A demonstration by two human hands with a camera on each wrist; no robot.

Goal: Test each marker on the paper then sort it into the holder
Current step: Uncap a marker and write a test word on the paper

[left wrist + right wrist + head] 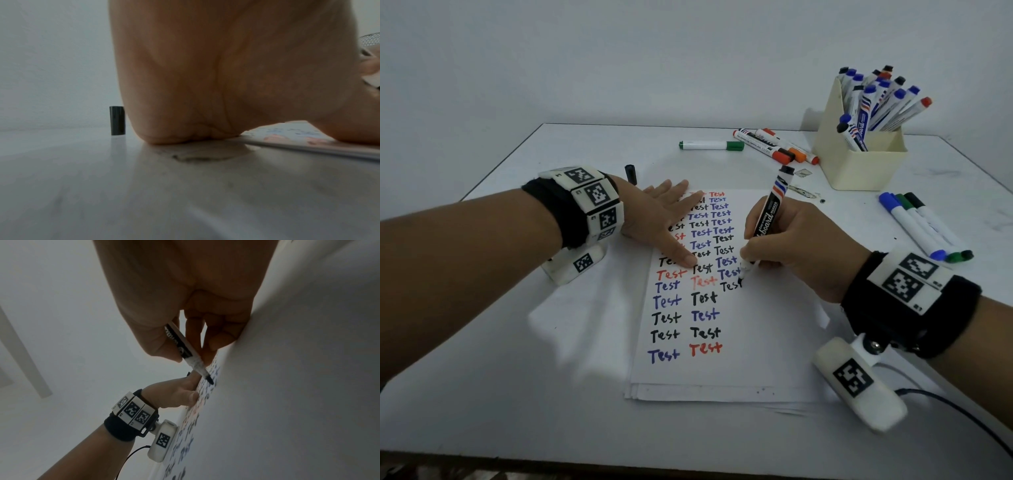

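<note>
My right hand (pixel 774 246) grips an uncapped black marker (pixel 768 216) like a pen, its tip on the paper (pixel 756 335) at the end of a black "Test" in the third column. The wrist view shows the same marker (pixel 191 356) pinched between thumb and fingers. My left hand (pixel 657 219) lies flat with straight fingers on the paper's upper left, holding the sheet down. The marker's black cap (pixel 631 173) stands upright on the table behind that hand, and the black cap (pixel 117 121) also shows in the left wrist view. The cream holder (pixel 859 161) at the back right carries several capped markers.
A green marker (pixel 710 145) and several red, orange and black markers (pixel 774 145) lie at the back of the white table (pixel 482 377). Three markers, blue, green and black (pixel 924 226), lie at the right. A cable (pixel 962 414) runs from my right wrist camera.
</note>
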